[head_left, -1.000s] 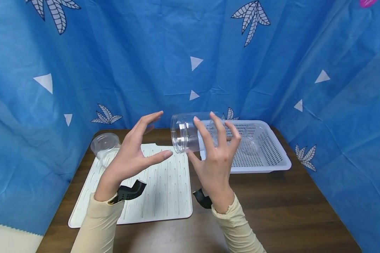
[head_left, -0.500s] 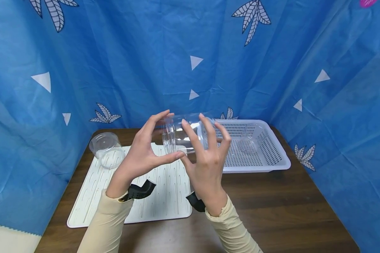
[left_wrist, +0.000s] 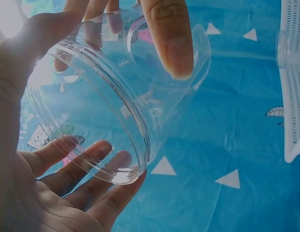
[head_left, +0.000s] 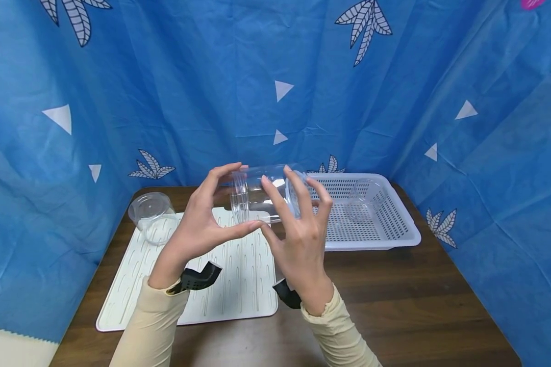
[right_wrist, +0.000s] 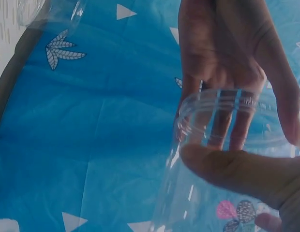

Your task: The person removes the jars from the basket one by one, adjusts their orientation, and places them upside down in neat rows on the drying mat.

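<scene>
A clear plastic jar (head_left: 259, 196) lies sideways in the air between both hands, its open, threaded mouth facing left. My left hand (head_left: 196, 224) grips it at the mouth end, thumb underneath and fingers over the far side. Around the jar's body, the spread fingers and thumb of my right hand (head_left: 300, 232) hold it. In the left wrist view, the ringed rim (left_wrist: 138, 128) sits inside the curve of my left hand. The right wrist view has my right thumb (right_wrist: 222, 166) across the jar wall, just below the rim.
A white ridged drying mat (head_left: 234, 290) lies on the dark wooden table (head_left: 395, 295). Another clear jar (head_left: 152, 216) stands at its back left corner. At the back right, a white perforated basket (head_left: 410, 229) contains a clear jar (head_left: 366, 201). Blue curtain (head_left: 239, 102) encloses the table.
My left hand has come right and taken hold of the jar's mouth end. My right hand has brought the jar left, away from the basket. In the last half second both hands shifted only slightly.
</scene>
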`<state>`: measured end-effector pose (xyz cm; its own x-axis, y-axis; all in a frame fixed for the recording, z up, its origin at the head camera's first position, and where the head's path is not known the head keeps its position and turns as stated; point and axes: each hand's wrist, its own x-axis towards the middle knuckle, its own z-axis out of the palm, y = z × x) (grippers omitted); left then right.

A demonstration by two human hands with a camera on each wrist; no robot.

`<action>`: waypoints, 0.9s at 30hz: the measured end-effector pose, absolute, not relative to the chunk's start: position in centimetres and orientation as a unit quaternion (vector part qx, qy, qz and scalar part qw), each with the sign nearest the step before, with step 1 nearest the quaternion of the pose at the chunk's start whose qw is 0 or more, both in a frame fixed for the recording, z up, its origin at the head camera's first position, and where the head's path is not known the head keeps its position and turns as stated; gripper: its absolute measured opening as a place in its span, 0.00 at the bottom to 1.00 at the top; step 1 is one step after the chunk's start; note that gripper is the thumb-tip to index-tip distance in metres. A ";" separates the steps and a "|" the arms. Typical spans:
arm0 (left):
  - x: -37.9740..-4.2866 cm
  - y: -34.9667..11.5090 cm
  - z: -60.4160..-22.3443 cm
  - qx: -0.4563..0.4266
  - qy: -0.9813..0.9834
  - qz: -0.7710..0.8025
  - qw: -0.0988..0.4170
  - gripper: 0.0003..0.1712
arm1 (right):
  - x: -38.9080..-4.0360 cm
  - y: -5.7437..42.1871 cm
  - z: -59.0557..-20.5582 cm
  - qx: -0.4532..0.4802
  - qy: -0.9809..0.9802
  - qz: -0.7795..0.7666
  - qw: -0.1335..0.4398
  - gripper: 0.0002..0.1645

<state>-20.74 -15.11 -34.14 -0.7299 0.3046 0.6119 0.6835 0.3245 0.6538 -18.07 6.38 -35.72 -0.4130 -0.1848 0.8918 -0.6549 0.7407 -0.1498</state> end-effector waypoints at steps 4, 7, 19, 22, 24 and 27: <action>-20.6 -15.5 -34.2 -0.305 -0.794 -0.491 0.188 0.60 | -18.4 7.2 -35.5 0.296 -0.799 0.247 0.462 0.54; -20.5 -15.8 -34.3 -0.298 -0.797 -0.491 0.185 0.60 | -18.7 7.9 -35.3 0.323 -0.796 0.251 0.446 0.54; -20.2 -17.0 -34.9 -0.288 -0.807 -0.482 0.183 0.60 | -19.0 10.3 -34.6 0.401 -0.780 0.290 0.383 0.45; -20.1 -17.3 -35.1 -0.288 -0.806 -0.485 0.180 0.60 | -19.0 11.1 -34.4 0.416 -0.764 0.330 0.367 0.47; -20.0 -17.5 -35.2 -0.292 -0.802 -0.490 0.177 0.60 | -19.1 11.5 -34.3 0.419 -0.751 0.364 0.358 0.50; -19.8 -17.8 -35.1 -0.306 -0.791 -0.502 0.171 0.60 | -19.2 12.2 -34.2 0.418 -0.733 0.416 0.340 0.56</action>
